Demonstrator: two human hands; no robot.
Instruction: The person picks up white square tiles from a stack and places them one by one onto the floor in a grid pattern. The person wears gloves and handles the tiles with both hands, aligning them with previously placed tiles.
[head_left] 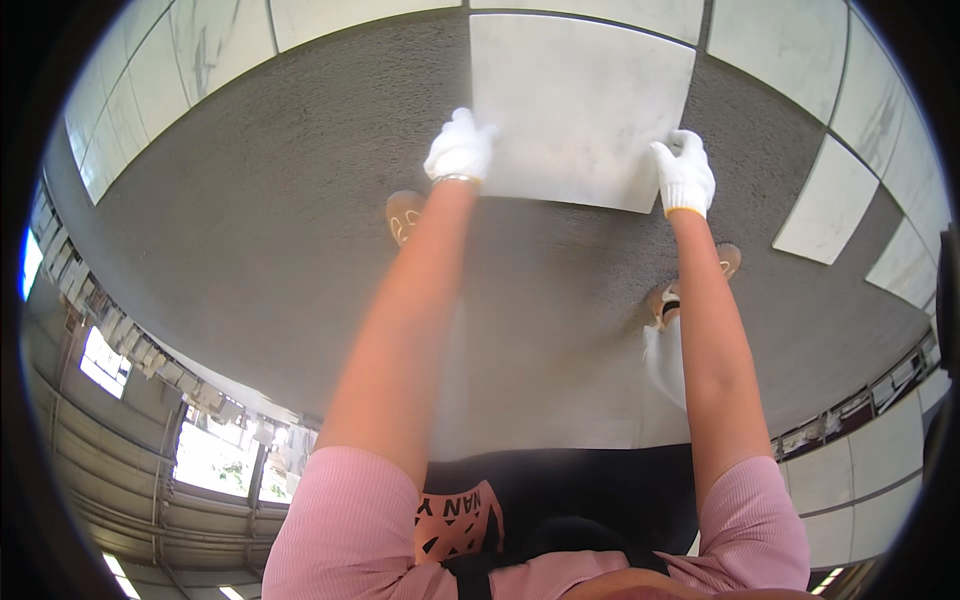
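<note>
A white marble slab (575, 110) with faint grey veining lies in front of me, its near edge toward my feet. At its left edge is my left hand (460, 148), in a white knit glove and slightly blurred, with the fingers curled and the thumb side against the stone. My right hand (686, 175), gloved the same way, grips the right edge near the close corner, its thumb toward the slab and its fingers bent. The undersides of the fingers are hidden on both hands. Beneath and around the slab is a grey floor (300, 210).
Rows of similar pale slabs (780, 50) border the far side. A smaller slab (826, 200) lies apart on the right. My brown shoes (404, 216) stand on either side, close to the slab. Stacked slabs (130, 340) line the left, by the hall's windows.
</note>
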